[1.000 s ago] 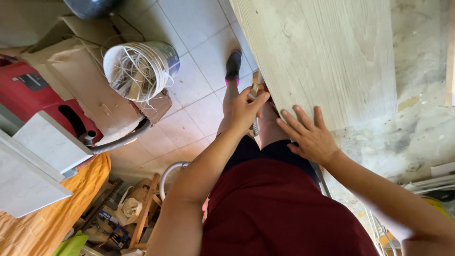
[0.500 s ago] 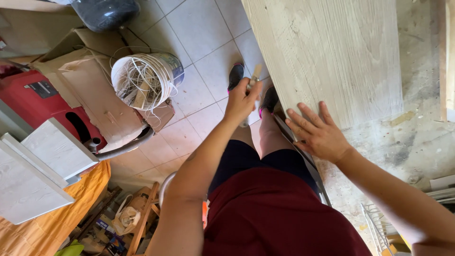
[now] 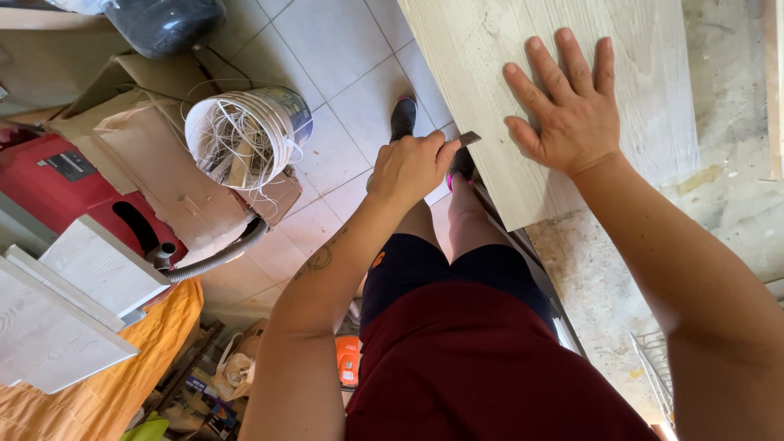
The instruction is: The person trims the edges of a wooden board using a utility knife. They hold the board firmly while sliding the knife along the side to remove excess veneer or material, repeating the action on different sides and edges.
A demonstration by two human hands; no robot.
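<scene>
At the far left, pale grey laminate panels (image 3: 73, 318) lie stacked over an orange cloth (image 3: 98, 392), with a red machine (image 3: 57, 175) behind them and a grey ribbed hose (image 3: 216, 255) curling out from its side. Next comes crumpled brown cardboard (image 3: 155, 163), and on it a white plastic bucket (image 3: 245, 135) stuffed with tangled white wire and offcuts. A dark rounded container (image 3: 167, 20) sits at the top edge above the bucket. The floor (image 3: 327, 49) is pale square tile, and a dark shoe (image 3: 403, 117) stands on it.

Towards the middle, the left hand (image 3: 408, 167) is curled into a loose fist – its fingers (image 3: 433, 147) pressed together and pinching a small flat metal blade (image 3: 468, 138) (a scraper or trimming blade; the handle is hidden in the fist). The blade's tip sits right at the left edge of a light wood-grain board (image 3: 490, 73), touching or just beside it – I cannot tell which.

The board lies flat on a mottled, dusty worktop (image 3: 727, 204), its near left corner overhanging the worktop's edge above the floor. Further right, the right hand (image 3: 563, 106) rests palm down on the board near its near end, fingers (image 3: 572, 57) spread and straight, holding nothing. The person's dark red shirt and dark shorts fill the lower middle of the view.
</scene>
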